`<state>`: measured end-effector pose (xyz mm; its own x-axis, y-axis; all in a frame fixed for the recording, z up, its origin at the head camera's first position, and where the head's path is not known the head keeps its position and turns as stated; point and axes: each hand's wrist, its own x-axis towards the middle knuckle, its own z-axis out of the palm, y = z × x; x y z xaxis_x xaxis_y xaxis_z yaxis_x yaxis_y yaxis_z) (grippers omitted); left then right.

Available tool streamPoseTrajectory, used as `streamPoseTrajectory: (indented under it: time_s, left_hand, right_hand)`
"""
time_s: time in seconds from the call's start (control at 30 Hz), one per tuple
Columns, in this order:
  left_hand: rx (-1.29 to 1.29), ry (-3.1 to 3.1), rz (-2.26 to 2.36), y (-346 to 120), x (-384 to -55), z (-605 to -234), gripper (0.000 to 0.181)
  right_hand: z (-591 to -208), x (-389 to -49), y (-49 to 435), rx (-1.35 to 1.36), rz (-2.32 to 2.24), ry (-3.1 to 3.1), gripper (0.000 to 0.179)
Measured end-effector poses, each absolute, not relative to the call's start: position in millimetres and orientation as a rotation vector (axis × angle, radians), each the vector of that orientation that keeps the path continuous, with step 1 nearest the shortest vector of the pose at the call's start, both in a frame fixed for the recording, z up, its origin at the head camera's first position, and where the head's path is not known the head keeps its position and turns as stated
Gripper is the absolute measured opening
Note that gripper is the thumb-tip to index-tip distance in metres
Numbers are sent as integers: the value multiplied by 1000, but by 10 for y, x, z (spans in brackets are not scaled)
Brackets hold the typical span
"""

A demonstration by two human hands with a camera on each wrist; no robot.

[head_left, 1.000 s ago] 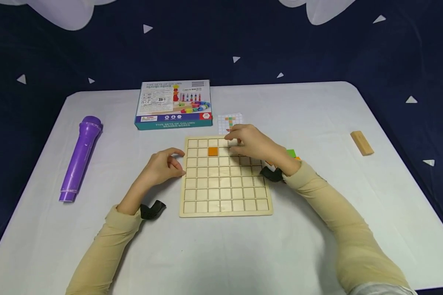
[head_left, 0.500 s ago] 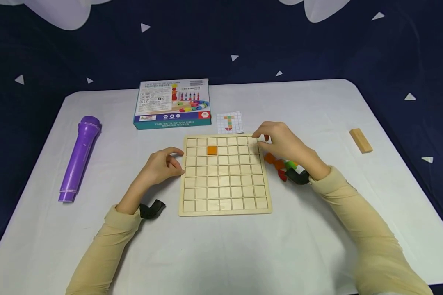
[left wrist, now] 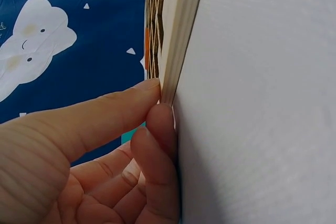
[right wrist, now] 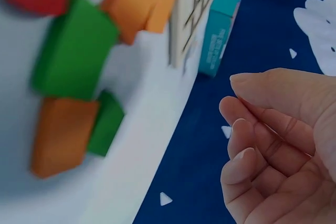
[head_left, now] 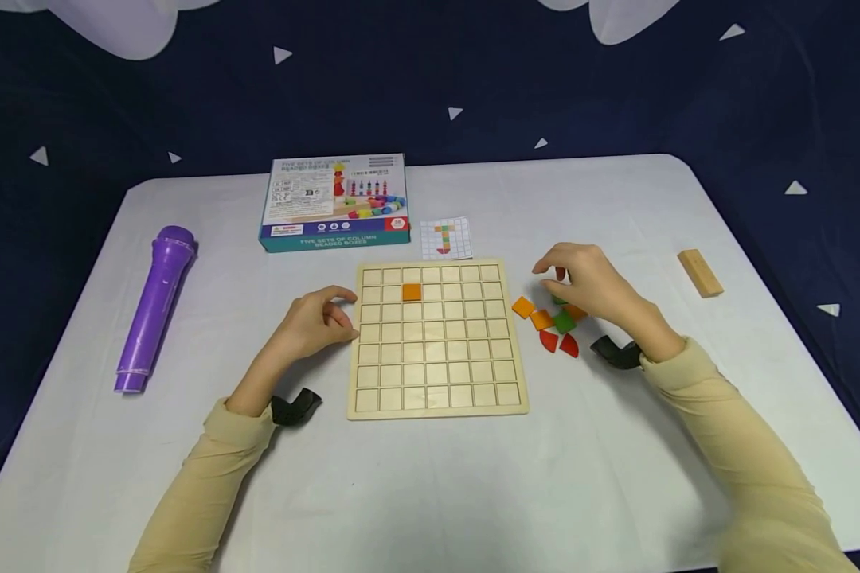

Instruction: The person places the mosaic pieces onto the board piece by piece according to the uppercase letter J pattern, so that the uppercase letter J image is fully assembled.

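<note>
A wooden grid board (head_left: 439, 414) lies flat on the table, with one orange square tile (head_left: 412, 292) in its second row. My left hand (head_left: 306, 325) touches the board's left edge with thumb and fingertips; the left wrist view shows the fingertips (left wrist: 160, 121) right at its side. My right hand (head_left: 588, 278) hovers over the loose tiles right of the board, fingers loosely bent and nothing between them. Below it lie orange tiles (head_left: 522, 307), green tiles (head_left: 564, 321) and two red quarter-round tiles (head_left: 569, 345). The hand partly hides some tiles.
A small pattern card (head_left: 446, 239) lies behind the board, beside a toy box (head_left: 334, 203). On the left lies a purple tube-shaped thing (head_left: 156, 306). A wooden block (head_left: 700, 273) is at the far right of the white table (head_left: 430, 485).
My right hand has moved from over the board's top rows to the right, above the loose tiles, uncovering the card and the tiles. The left hand has stayed at the board's edge.
</note>
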<state>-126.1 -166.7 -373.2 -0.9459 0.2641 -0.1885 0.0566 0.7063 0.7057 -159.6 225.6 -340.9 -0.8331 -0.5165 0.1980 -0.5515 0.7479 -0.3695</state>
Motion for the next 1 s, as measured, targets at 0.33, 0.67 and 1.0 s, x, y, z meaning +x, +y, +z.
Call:
streamPoseTrajectory:
  time_s: [0.33, 0.67, 1.0]
  left_hand:
    - [279, 2643, 1078, -1669, -1261, -3739, 48]
    - [285, 2641, 1076, -1682, -1256, -3729, 49]
    - [300, 2646, 1087, -1684, -1248, -3729, 49]
  right_hand:
    - [-3476, -1539, 2469, 768, 622, -2946, 14]
    - [-3571, -1533, 2636, 729, 630, -2979, 15]
    - [-3621, -1584, 2710, 801, 611, -3029, 19]
